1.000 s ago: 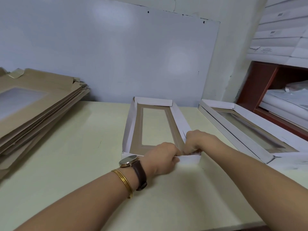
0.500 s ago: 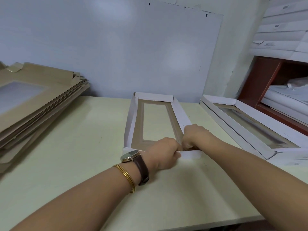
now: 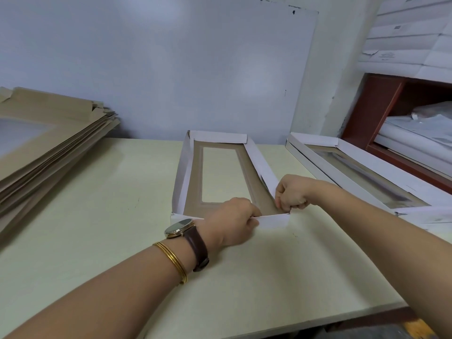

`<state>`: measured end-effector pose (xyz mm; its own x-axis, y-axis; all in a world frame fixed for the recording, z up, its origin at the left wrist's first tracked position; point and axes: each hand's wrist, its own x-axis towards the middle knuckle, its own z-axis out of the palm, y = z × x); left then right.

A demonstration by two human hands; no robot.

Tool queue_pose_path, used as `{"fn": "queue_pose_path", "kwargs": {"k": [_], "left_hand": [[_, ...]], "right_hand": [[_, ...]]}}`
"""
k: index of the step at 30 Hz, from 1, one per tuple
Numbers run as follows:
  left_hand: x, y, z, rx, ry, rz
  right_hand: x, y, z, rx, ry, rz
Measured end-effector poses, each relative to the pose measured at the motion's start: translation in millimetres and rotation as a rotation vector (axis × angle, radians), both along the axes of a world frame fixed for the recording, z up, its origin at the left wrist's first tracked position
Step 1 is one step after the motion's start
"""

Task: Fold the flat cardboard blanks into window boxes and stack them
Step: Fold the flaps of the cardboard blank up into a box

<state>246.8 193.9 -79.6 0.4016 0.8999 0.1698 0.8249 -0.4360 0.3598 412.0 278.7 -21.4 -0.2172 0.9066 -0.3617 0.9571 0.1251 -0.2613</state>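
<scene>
The half-folded window box lies centred on the table, white walls raised round a brown floor with a clear pane. The left hand pinches its near flap. The right hand, fingers curled, seems to pinch the near right corner. The labels on the cartons are too small to read.

Your left hand covers part of the near flap, its fingertips tucked out of sight. Your right hand curls over the window box at its near right corner, hiding that join. The stack of blanks runs off the left edge, the finished box off the right; the labels are too small to read
</scene>
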Motion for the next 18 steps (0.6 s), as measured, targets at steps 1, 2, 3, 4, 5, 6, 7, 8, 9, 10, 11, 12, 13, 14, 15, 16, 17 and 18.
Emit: {"fn": "queue_pose_path", "kwargs": {"k": [1,2,3,4,5,6,7,8,9,10,11,12,13,14,15,16,17,18], "left_hand": [[0,0,0,0.001,0.001,0.003],[0,-1,-1,0.002,0.001,0.008],[0,-1,-1,0.007,0.001,0.012],[0,-1,-1,0.011,0.003,0.015],[1,-1,-1,0.013,0.006,0.017],[1,-1,-1,0.013,0.008,0.018],[1,-2,-1,0.013,0.009,0.016],[1,-2,0,0.01,0.01,0.015],[1,-3,0,0.008,0.01,0.013],[1,-4,0,0.006,0.01,0.011],[0,-4,0,0.004,0.009,0.009],[0,-4,1,0.003,0.007,0.009],[0,-4,1,0.004,0.007,0.009],[0,-4,1,0.004,0.011,0.009],[0,-4,1,0.002,0.014,0.009],[0,-5,2,-0.003,0.015,0.013],[0,-4,2,-0.007,0.015,0.018],[1,-4,2,-0.01,0.015,0.022]], "right_hand": [[0,-1,0,0.013,-0.001,0.014],[0,-2,-1,0.036,-0.01,0.031],[-1,-4,-2,0.064,-0.024,0.049],[-2,-6,-4,0.09,-0.038,0.067],[-3,-8,-6,0.106,-0.053,0.085],[-5,-9,-8,0.121,-0.073,0.104],[-6,-10,-10,0.134,-0.095,0.117],[-7,-11,-11,0.144,-0.115,0.124],[-9,-12,-11,0.145,-0.134,0.119],[-10,-12,-10,0.14,-0.154,0.106],[-12,-14,-7,0.127,-0.169,0.087],[-13,-15,-5,0.112,-0.177,0.072],[-14,-16,-4,0.099,-0.179,0.067],[-15,-18,-2,0.094,-0.177,0.075],[-17,-21,-2,0.099,-0.172,0.093],[-18,-24,-2,0.119,-0.162,0.121],[-20,-27,-3,0.151,-0.138,0.159],[-22,-31,-4,0.185,-0.097,0.2]]}}
